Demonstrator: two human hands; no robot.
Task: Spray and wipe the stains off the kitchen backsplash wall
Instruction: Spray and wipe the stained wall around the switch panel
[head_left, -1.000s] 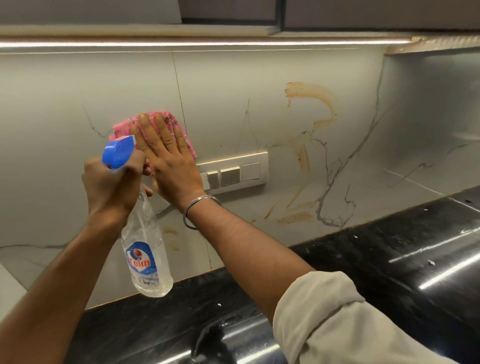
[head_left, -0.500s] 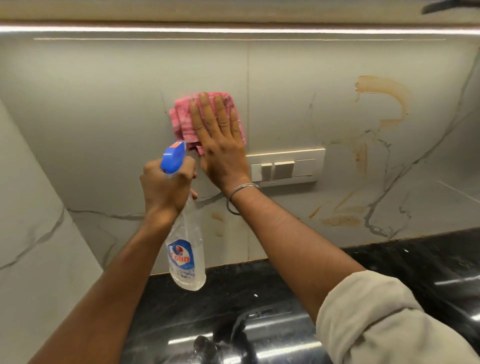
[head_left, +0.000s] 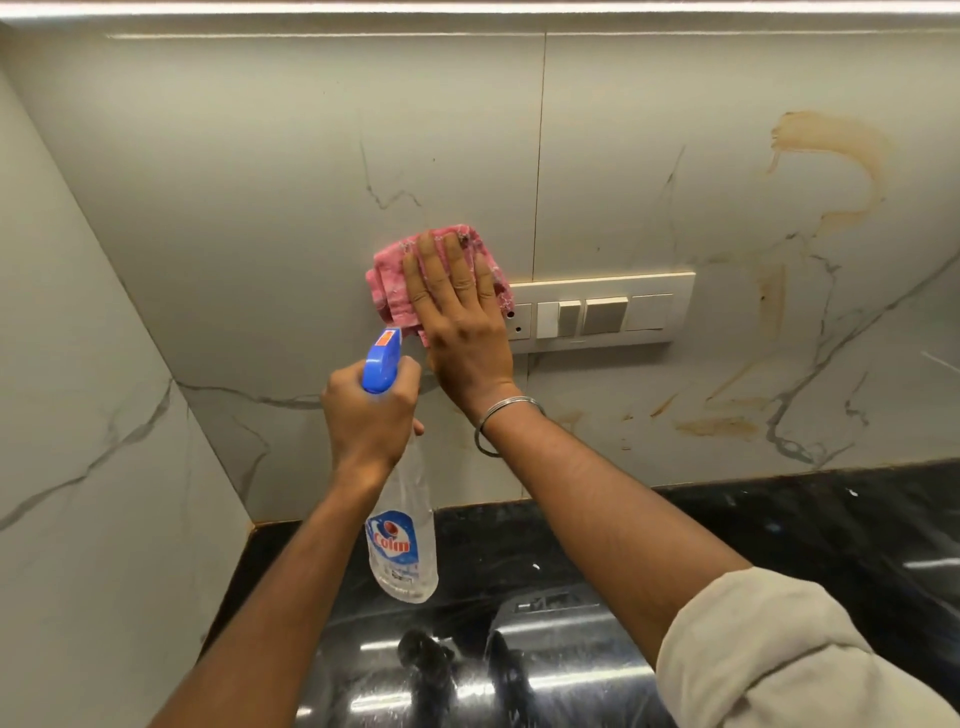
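Observation:
My right hand (head_left: 460, 317) lies flat on a folded pink cloth (head_left: 392, 280), pressing it against the pale marble backsplash (head_left: 260, 182) just left of the switch plate. My left hand (head_left: 366, 415) grips the neck of a clear spray bottle (head_left: 402, 540) with a blue trigger head (head_left: 382, 361), held upright just below the cloth. A curved brown stain (head_left: 841, 150) marks the wall at the upper right. More brown streaks (head_left: 719, 426) run low on the wall near the counter.
A cream switch plate (head_left: 605, 314) with several switches sits right of the cloth. A glossy black counter (head_left: 779, 530) runs below the wall. A side wall (head_left: 78, 415) closes the corner on the left. A light strip (head_left: 467, 8) glows along the top.
The view has swung left and down toward the corner. My right hand and the cloth have slid down the wall to switch height. The bottle stays in my left hand.

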